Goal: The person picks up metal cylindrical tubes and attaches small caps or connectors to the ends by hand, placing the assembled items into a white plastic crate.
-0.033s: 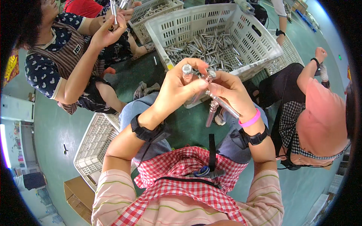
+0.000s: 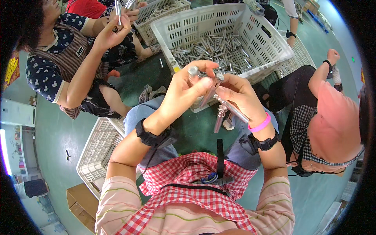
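Note:
Both my hands are raised close together in front of the near side of a white crate. My left hand [image 2: 181,88] is closed around a silver sleeved bolt, its round head [image 2: 193,71] showing above the fingers, blurred. My right hand [image 2: 243,96] is closed on several similar bolts. One slim shaft [image 2: 236,112] slants down along the palm, and another sleeved bolt [image 2: 220,118] hangs below the fingers. Between the hands, a further shaft [image 2: 206,98] points downward. Fingertips partly hide where the pieces meet.
The white perforated crate [image 2: 203,20] ahead holds many loose metal bolts [image 2: 219,49]. Another white crate [image 2: 96,152] and a cardboard box [image 2: 82,201] stand at left. A co-worker's hand [image 2: 113,35] holds metal pieces at upper left; another person [image 2: 333,121] sits at right.
The bolt head above my left hand has tilted slightly and blurred. My left thumb has drawn a little left, and more of the shaft between the hands shows. My right hand has barely moved.

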{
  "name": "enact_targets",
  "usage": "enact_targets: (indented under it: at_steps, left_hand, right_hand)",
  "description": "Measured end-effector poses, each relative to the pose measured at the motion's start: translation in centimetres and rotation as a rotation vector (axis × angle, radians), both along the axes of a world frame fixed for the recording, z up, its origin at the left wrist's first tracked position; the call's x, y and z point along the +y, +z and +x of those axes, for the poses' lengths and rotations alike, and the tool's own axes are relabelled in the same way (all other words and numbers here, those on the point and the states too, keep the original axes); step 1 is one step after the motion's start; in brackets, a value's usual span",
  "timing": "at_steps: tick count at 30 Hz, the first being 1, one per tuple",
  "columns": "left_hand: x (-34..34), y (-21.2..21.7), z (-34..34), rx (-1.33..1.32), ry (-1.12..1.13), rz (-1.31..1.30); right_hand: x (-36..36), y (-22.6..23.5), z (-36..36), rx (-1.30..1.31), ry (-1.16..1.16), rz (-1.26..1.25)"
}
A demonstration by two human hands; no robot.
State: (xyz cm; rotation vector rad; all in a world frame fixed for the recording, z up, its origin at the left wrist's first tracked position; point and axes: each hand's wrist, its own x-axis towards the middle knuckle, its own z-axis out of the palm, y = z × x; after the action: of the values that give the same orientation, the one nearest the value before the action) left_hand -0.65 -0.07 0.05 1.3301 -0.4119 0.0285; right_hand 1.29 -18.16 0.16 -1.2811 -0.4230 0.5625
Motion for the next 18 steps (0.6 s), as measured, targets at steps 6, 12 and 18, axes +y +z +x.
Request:
enact_targets:
  at_steps: [6,12,18]
  left_hand:
    - [0.2,-0.2,0.1,0.071,-0.056,0.118]
    - [-0.3,0.0,0.0,0.086,-0.031,0.118]
    - [-0.1,-0.7,0.6,-0.146,0.018,0.165]
  right_hand:
    - [0.2,0.1,-0.4,0.068,-0.001,0.055]
    - [0.2,0.2,-0.5,-0.013,-0.031,0.032]
    - [0.0,0.0,-0.4,-0.002,0.005,0.085]
